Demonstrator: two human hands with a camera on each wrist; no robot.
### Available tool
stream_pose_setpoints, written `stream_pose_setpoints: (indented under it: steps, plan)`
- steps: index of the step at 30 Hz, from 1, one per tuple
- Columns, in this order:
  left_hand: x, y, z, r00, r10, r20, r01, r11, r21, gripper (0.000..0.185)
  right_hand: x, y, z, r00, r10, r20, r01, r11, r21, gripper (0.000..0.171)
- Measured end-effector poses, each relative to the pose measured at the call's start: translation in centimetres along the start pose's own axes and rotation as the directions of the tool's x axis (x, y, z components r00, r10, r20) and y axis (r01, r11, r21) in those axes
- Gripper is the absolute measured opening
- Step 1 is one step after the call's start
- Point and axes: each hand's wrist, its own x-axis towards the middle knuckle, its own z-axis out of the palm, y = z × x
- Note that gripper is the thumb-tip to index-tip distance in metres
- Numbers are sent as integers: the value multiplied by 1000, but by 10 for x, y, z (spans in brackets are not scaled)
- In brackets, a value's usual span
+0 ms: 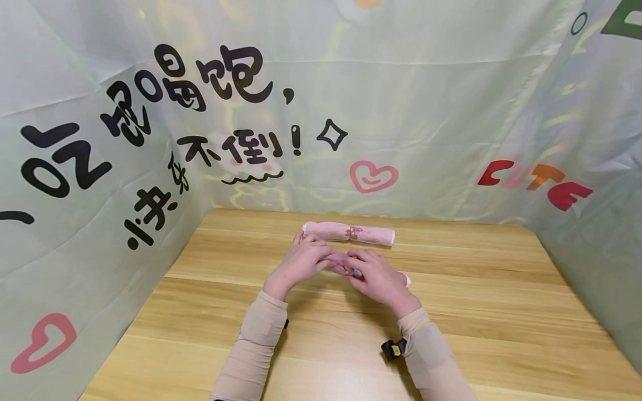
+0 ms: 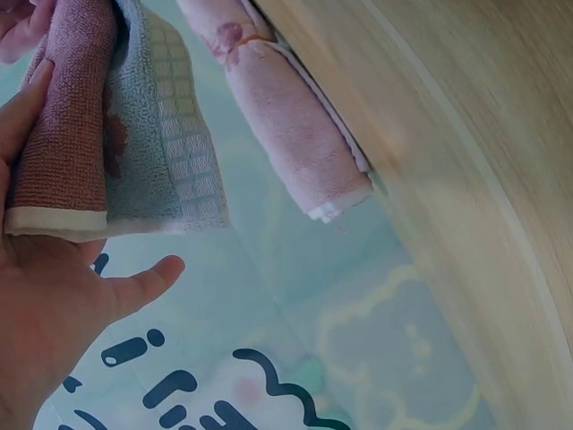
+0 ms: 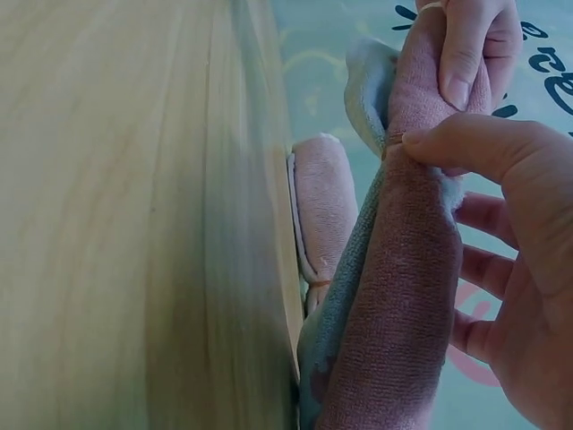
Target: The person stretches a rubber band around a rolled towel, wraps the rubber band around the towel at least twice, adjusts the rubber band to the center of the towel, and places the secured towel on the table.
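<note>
We see a rolled towel (image 3: 403, 296), pink terry on the outside with a pale blue layer showing along its edge, held between both hands just above the middle of the wooden table (image 1: 481, 312). In the head view most of it is hidden behind the fingers; only a white-hemmed end peeks out past the right wrist. The left wrist view shows the other end (image 2: 98, 134), the pink roll with its white hem lying against the palm and a blue waffle-patterned flap hanging loose beside it.

The left hand (image 1: 300, 262) cups that end: the towel rests on the palm and fingers, the thumb stands free below it, and we cannot tell whether the fingers are curled round it. The right hand (image 1: 377, 277) is clamped on the roll: its thumb presses across the pink cloth while the fingers curl behind it, as the right wrist view shows. At the top of that view, fingers of the left hand (image 3: 470, 54) pinch the roll's upper part.

Just beyond the hands, near but apart from them, a second rolled towel (image 1: 348, 233) lies flat on the table, pale pink with a small bow at its middle and a white hem at its right end.

Around the table hangs a pale green printed backdrop (image 1: 451, 111) with black lettering, pink hearts and the word "CUTE".
</note>
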Motion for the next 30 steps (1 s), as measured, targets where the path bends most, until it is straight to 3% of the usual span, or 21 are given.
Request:
stream_pose_setpoints:
  steps: [6, 13, 21, 26, 30]
  plan:
    - [0, 1, -1, 1000, -13, 6, 13, 1000, -11, 18, 0, 4, 0, 999, 35, -21, -33, 994, 100, 19]
    - [1, 0, 0, 1000, -6, 8, 6, 1000, -7, 19, 0, 4, -3, 981, 188, 36, -191, 956, 221, 42]
    - [0, 1, -1, 999, -42, 5, 42, 998, -43, 25, -1, 6, -4, 968, 244, 57, -249, 961, 117, 45]
    - [1, 4, 1, 995, -25, -95, 24, 1000, -18, 30, -2, 8, -5, 956, 288, 63, -293, 950, 110, 37]
    - [2, 8, 3, 980, 22, -200, -12, 999, 53, 36, -2, 10, -7, 949, 308, 60, -313, 944, 106, 31]
